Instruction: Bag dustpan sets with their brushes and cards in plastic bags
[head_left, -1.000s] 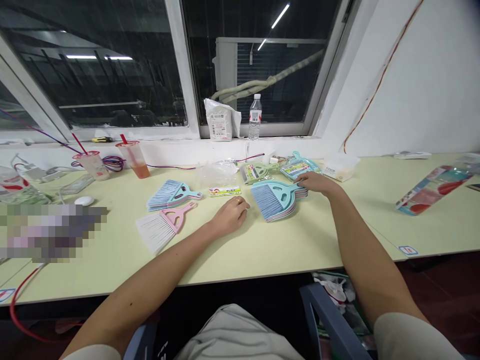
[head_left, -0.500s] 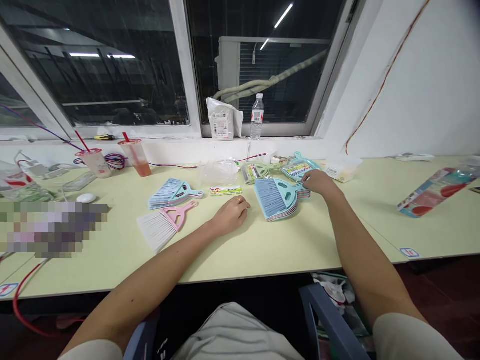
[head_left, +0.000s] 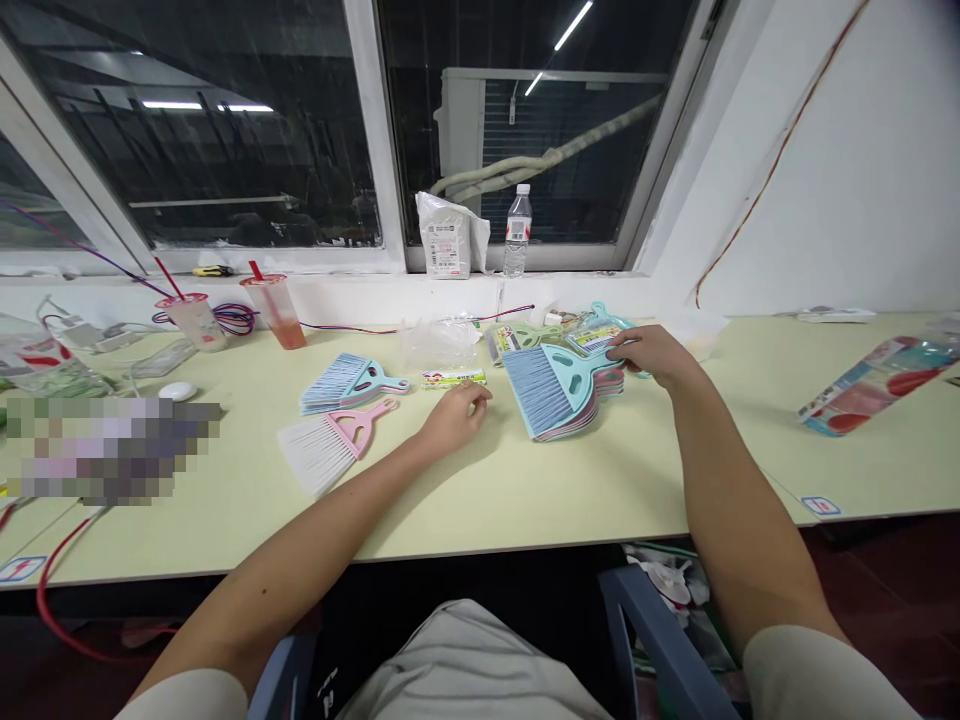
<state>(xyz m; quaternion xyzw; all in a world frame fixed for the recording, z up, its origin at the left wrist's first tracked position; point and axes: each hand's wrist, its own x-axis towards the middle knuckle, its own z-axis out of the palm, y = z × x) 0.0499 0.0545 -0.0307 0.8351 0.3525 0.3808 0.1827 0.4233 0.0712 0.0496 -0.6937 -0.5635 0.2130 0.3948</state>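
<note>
My right hand (head_left: 651, 352) grips the handle end of a light-blue hand broom (head_left: 562, 375), the top one of a pile. Its handle is raised a little off the pink and blue pieces (head_left: 592, 405) beneath it. My left hand (head_left: 454, 418) hovers low over the table, left of that pile; its fingers are loosely bent, apart and empty. Further left, a blue hand broom (head_left: 349, 382) lies on other pieces, with a pink broom with white bristles (head_left: 337, 440) in front. A yellow-green label strip (head_left: 454, 379) lies beyond my left hand.
Packaged green (head_left: 517, 338) and blue (head_left: 600, 330) brush sets and clear plastic wrap (head_left: 439, 343) lie toward the window. Two drink cups (head_left: 276, 312) stand at the back left. A large bottle (head_left: 874, 385) lies at the right. A water bottle (head_left: 517, 235) stands on the sill.
My right hand has raised the top blue broom's handle slightly off the pile. My left hand has shifted slightly left, its fingers loosening.
</note>
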